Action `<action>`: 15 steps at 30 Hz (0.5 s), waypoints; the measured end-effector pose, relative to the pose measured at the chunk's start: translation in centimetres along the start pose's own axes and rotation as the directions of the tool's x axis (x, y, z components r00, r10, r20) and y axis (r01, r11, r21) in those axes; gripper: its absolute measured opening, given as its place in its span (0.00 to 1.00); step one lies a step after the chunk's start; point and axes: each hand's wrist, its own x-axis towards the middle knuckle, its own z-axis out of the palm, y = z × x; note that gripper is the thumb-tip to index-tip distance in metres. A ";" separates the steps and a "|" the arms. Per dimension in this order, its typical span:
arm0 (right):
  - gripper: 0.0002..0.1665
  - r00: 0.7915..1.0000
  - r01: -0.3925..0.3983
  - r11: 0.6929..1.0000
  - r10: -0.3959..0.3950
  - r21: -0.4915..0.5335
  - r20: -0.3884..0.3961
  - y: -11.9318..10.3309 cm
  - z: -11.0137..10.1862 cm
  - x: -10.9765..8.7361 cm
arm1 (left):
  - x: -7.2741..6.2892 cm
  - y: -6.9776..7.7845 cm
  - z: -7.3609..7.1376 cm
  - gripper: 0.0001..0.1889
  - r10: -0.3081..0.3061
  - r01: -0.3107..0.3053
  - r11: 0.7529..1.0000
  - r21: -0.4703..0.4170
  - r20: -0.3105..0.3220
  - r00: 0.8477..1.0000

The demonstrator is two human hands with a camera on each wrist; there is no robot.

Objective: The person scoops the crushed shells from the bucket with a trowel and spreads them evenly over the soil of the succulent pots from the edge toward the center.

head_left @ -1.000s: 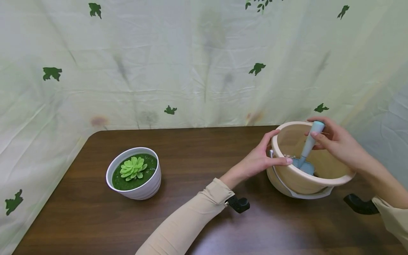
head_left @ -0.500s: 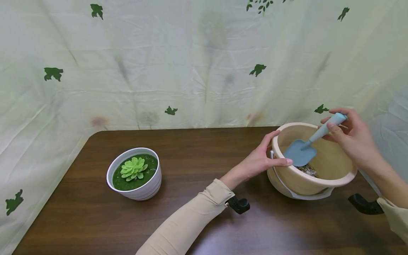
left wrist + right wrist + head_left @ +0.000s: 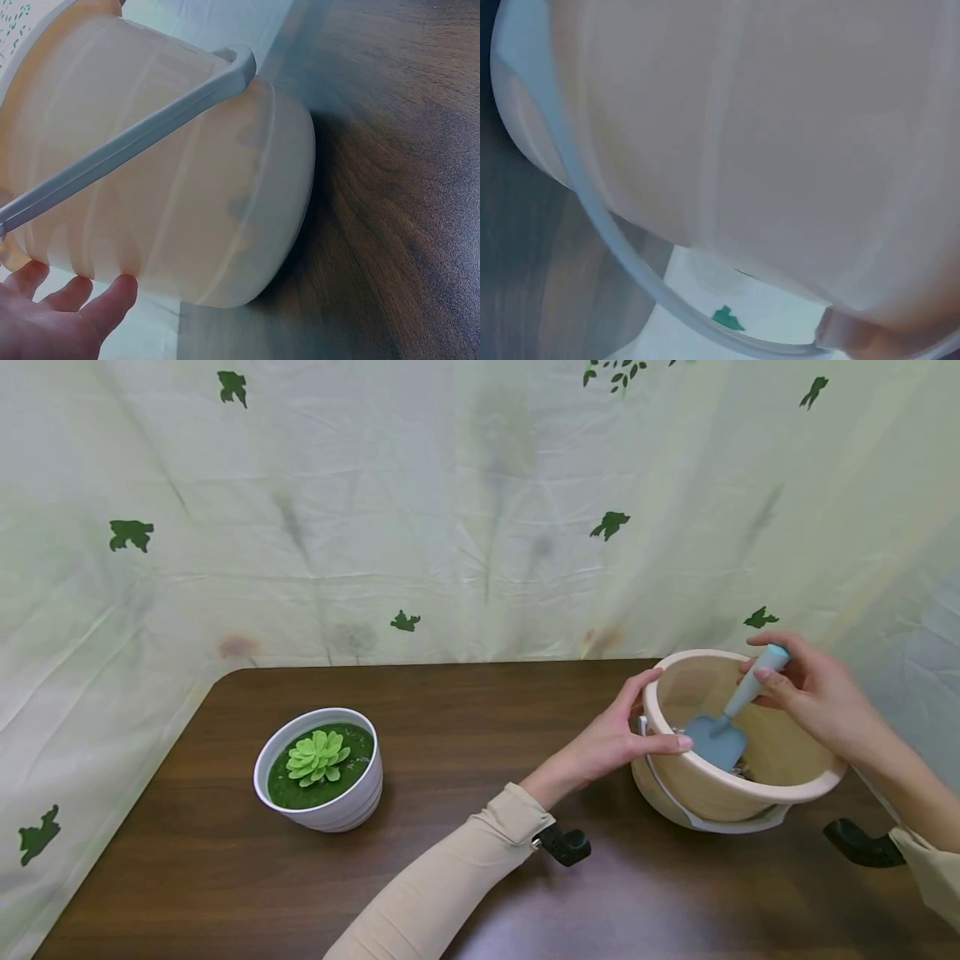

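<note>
We've got the left hand (image 3: 626, 735) set wide on the left side of the beige bucket (image 3: 791, 792), thumb on the rim, fingertips touching the outer wall. Right hand (image 3: 817, 697) pinches the handle of the light blue hand trowel (image 3: 718, 742) near its top; the blade is inside the bucket, toward the left, angled above or in the gravel (image 3: 742, 768), and we can't tell how much it carries. Bucket stands at the right of the wooden table (image 3: 480, 893); we can't tell if it sits quite level. Main risk as we judge it: spill, since a pinch that high on the handle gives little control, and a twist could tip the blade. Second: the blade may knock the left rim or bump the left thumb just beside it, shaking stones loose. Third: pushing hard to the left could slide or rock the bucket, as the left hand seems only lightly placed and nothing braces the right side. The grey bail (image 3: 124, 148) slants across the outside and might snag a sleeve (image 3: 457, 868). White ribbed pot (image 3: 356, 797) with its succulent (image 3: 317, 757) is well apart at the left, so a knock there looks unlikely.
</note>
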 end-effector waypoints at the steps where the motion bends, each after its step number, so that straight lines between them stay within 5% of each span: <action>1: 0.24 1.000 -0.002 1.000 0.002 -0.006 0.009 0.0 0.0 0.0 | 0.0 0.0 0.0 0.45 -0.001 0.001 1.000 0.003 0.000 1.000; 15: 0.23 0.983 -0.008 1.000 0.006 0.010 0.186 0.0 0.2 0.3 | -0.2 0.0 -0.1 0.45 -0.017 0.017 1.000 0.021 -0.004 1.000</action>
